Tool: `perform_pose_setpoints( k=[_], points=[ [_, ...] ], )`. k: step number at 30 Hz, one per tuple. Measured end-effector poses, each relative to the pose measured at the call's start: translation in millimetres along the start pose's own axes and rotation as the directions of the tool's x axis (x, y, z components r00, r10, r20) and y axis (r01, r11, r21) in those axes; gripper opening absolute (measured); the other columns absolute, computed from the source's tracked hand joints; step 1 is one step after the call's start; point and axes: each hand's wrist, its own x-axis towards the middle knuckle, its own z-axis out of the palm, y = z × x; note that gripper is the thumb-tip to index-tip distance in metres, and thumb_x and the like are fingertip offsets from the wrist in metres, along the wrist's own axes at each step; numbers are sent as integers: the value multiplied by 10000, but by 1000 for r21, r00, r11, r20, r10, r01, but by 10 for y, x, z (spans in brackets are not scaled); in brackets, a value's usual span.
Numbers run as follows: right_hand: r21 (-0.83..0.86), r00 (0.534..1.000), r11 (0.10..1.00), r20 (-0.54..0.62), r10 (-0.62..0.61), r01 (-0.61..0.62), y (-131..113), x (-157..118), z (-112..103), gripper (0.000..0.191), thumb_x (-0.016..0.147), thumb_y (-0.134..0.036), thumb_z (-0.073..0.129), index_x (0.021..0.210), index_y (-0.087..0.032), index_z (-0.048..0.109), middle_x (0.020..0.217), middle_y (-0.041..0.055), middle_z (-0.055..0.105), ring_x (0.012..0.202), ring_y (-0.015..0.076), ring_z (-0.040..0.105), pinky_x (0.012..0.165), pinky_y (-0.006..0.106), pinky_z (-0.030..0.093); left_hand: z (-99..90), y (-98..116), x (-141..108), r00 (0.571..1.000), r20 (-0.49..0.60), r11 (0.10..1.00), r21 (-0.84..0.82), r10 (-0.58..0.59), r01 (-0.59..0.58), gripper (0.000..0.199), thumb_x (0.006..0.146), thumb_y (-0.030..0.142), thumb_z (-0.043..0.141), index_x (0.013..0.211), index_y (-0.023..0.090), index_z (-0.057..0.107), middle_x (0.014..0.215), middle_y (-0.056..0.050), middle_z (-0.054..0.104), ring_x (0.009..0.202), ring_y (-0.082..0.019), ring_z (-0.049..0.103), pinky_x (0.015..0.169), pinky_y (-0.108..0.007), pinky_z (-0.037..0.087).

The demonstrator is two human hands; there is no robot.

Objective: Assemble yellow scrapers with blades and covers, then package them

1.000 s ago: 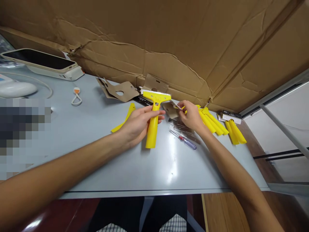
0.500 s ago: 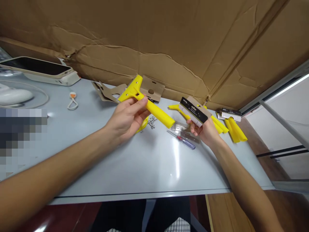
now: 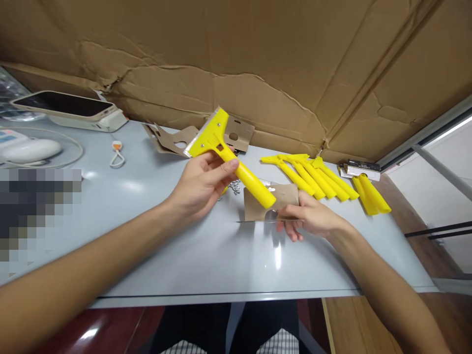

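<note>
Pinched between the thumb and fingers of my left hand (image 3: 201, 189) is a yellow scraper (image 3: 254, 186), its bladed head tilted up to the left and its handle slanting down to the right. My right hand (image 3: 313, 216) grips a brown cardboard packaging card (image 3: 254, 201) with a hole in it, held just behind the lower end of the handle. Small screws (image 3: 235, 187) lie on the table behind my left hand, partly hidden. Several yellow scraper handles (image 3: 317, 179) are lined up beyond my right hand.
More yellow handles with a black-and-white card (image 3: 363, 169) lie at the far right. Folded brown cards (image 3: 173, 140) rest against the cardboard wall (image 3: 236, 39). A phone (image 3: 64, 105) on a white box, a white cable and a small strap (image 3: 117, 155) occupy the left.
My right hand has brought the card left and down, toward the scraper handle, and turned its plain brown side to me. My left hand with the scraper has shifted slightly right.
</note>
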Motion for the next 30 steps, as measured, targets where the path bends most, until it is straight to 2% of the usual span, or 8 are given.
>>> perform_pose_setpoints(
  k=[5,9,11,14,17,21,26,30],
  points=[
    [171,994,980,33,102,-106,30,33,59,283,875,-430,695,884,-148,677,650,77,752,436,172,671,349,240,496,9,-23,-94,991,132,983,184,-14,-11,452,647,339,1018,1009,185,797,1105,-71,750,1040,-238,685,958,-369,576],
    [207,987,966,53,149,-157,66,50,67,411,872,-531,663,854,-122,698,639,126,749,478,206,697,405,277,534,-7,-19,-103,989,141,972,233,-50,16,426,690,424,992,1002,193,815,1159,-97,773,1095,-278,708,1026,-441,564],
    [169,989,975,-10,146,-142,87,58,74,412,864,-551,638,782,-149,678,535,89,690,395,172,609,365,252,443,-10,-22,-105,988,146,964,267,-46,6,443,693,446,988,1019,198,820,1160,-101,780,1117,-292,708,1031,-449,563],
    [150,982,986,-162,95,-71,116,66,112,395,861,-546,615,644,-222,549,350,-25,464,304,93,361,350,221,255,0,-29,-128,986,166,950,310,-15,-38,443,686,425,996,1024,203,816,1214,-97,775,1150,-297,698,1045,-437,559],
    [238,961,971,-269,70,-4,123,64,183,372,840,-552,634,693,-225,536,386,-50,452,350,83,322,389,220,210,36,-27,-185,988,153,966,257,-9,-31,417,711,410,985,1024,207,798,1255,-78,756,1118,-271,698,1017,-417,573],
    [347,940,937,-331,85,37,95,54,273,337,774,-512,717,780,-218,552,491,-63,506,399,77,332,397,204,220,111,-39,-299,986,134,989,118,-101,85,420,747,414,972,1086,243,792,1309,-49,729,1064,-224,704,965,-371,590],
    [433,971,901,-222,94,12,71,65,304,362,855,-539,673,762,-231,507,443,-86,427,371,67,255,376,201,203,174,-139,-415,941,162,955,45,-297,294,426,780,412,958,1140,246,800,1218,-73,770,1068,-231,720,939,-347,596],
    [451,973,893,-213,90,16,74,70,268,446,879,-678,650,896,-245,543,537,-50,566,382,115,442,348,217,299,176,-187,-429,913,139,924,64,-383,377,341,765,377,959,1009,210,789,972,-59,792,872,-217,736,734,-305,587]
  ],
)
